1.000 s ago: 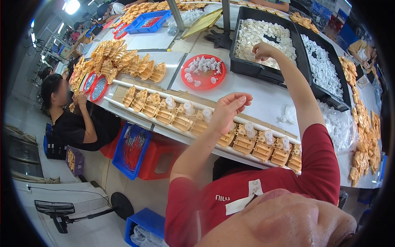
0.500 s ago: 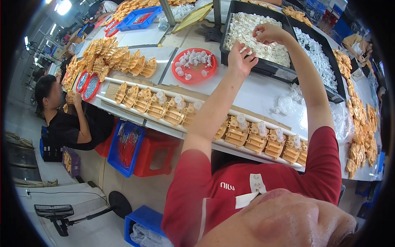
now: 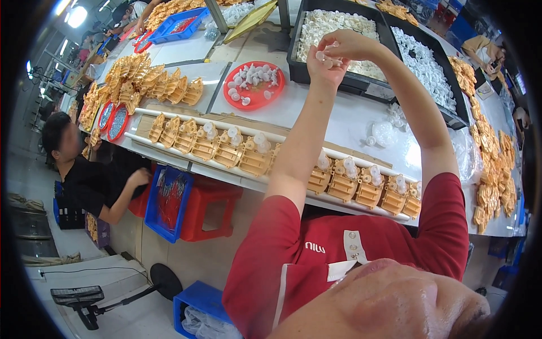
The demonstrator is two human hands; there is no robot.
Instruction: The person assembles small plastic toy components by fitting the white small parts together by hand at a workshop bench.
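My left hand [image 3: 327, 70] is palm up, cupped around several small white plastic parts [image 3: 328, 61]. Just above it my right hand [image 3: 344, 45] bends its fingers down to the left palm; the fingertips are closed, and what they pinch is hard to see. Both hands hover over the near edge of a black bin [image 3: 298, 72] full of white pieces [image 3: 327, 25]. Below my forearms runs a row of orange plastic housings [image 3: 227, 152] between two white rails [image 3: 197, 120]. Several housings carry white round parts [image 3: 261, 141]; my left forearm hides the middle of the row.
A red dish [image 3: 271, 104] of white knobs lies left of my hands. Another black bin [image 3: 460, 120] stands to the right, near a clear plastic bag [image 3: 464, 155]. Orange housings are heaped at left [image 3: 121, 85] and right [image 3: 491, 192]. A co-worker [image 3: 84, 181] sits at left.
My right hand has left the white pieces in the bin and come to my left palm. Small white parts now show in my left hand. The view has shifted slightly.
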